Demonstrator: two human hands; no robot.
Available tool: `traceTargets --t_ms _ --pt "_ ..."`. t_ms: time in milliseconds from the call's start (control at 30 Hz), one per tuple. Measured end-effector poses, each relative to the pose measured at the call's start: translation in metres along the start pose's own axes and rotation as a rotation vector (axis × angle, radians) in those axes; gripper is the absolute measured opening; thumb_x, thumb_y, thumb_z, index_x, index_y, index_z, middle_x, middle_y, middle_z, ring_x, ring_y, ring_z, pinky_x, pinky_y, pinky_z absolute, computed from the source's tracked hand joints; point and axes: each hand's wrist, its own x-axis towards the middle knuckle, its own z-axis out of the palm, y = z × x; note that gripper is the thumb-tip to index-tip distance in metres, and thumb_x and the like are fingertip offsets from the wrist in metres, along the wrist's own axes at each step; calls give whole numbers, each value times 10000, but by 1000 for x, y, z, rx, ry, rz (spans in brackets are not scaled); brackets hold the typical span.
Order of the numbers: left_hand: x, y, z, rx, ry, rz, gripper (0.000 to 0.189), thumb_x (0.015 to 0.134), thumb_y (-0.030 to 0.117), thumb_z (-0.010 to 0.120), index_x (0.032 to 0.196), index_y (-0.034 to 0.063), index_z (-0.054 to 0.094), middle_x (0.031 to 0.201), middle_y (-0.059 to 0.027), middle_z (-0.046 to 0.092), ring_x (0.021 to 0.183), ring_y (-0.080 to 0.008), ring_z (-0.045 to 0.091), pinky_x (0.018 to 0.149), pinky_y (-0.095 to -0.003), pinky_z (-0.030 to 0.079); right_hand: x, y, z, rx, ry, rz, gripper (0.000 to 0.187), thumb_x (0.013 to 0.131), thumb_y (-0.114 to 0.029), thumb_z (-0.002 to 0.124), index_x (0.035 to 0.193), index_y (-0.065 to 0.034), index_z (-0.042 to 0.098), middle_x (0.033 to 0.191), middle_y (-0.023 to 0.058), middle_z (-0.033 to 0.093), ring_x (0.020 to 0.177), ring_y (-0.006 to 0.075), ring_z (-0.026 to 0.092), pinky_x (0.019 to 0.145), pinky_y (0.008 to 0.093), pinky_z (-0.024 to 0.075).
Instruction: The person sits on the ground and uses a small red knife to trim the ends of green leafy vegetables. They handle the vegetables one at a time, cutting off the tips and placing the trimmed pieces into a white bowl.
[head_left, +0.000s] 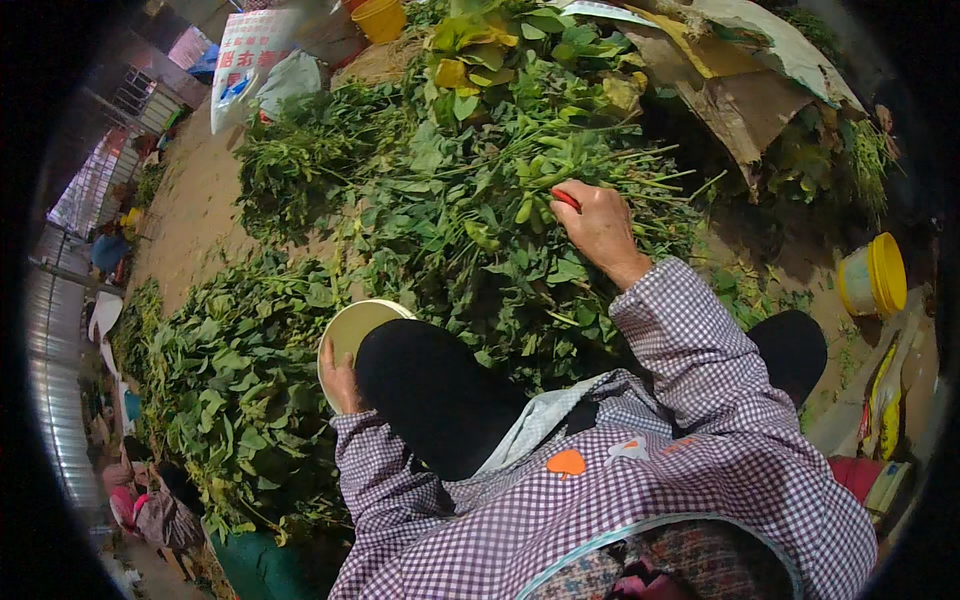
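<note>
My right hand (596, 225) is closed on a small red-handled tool (566, 199) whose working end I cannot make out. It is just beside green bean pods (534, 206) on cut, leafy stalks, whose bare ends (667, 176) point to the right. At the left of my knee, my left hand (343, 379) rests inside a pale round container (364, 319), with fingers against its inner wall. My knee hides part of the container, and its contents cannot be seen. Heaped green bean plants (480, 247) lie in front of my legs.
More leafy plants (232, 375) are piled at left. Yellow buckets stand at the top (379, 19) and lie tilted at right (874, 276). A white printed sack (244, 64) is upper left; torn sheeting (742, 97) covers a heap upper right. Another person (154, 506) is lower left.
</note>
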Motion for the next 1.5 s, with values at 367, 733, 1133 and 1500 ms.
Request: traceTargets --t_ms 367,733,1133,1500 --pt "-48 157 33 -481 26 143 284 923 64 448 1169 -55 521 915 -172 636 696 -186 626 583 -264 528 -22 8 32 373 20 177 239 828 -80 584 1035 33 624 786 127 667 484 142 585 460 263 473" --pt "-131 216 225 -641 -553 -309 418 860 39 558 1236 -99 437 1159 -175 537 1038 -234 568 858 -325 494 -16 4 20 890 -61 522 185 828 -64 579 955 62 629 724 72 630 435 93 534 386 218 409" --pt "-107 206 282 -821 -876 -450 285 909 292 554 1027 34 574 845 -37 599 759 -162 582 694 -305 476 -11 10 2 987 -110 545 139 823 -109 620 810 30 618 653 46 617 480 71 550 385 187 402" --pt "-99 208 284 -709 -926 -436 248 880 208 593 1015 1 612 779 -25 570 676 -116 510 541 -254 367 -20 17 -4 1330 -238 866 139 876 -147 530 804 -35 569 556 -40 451 414 32 363 366 200 244"
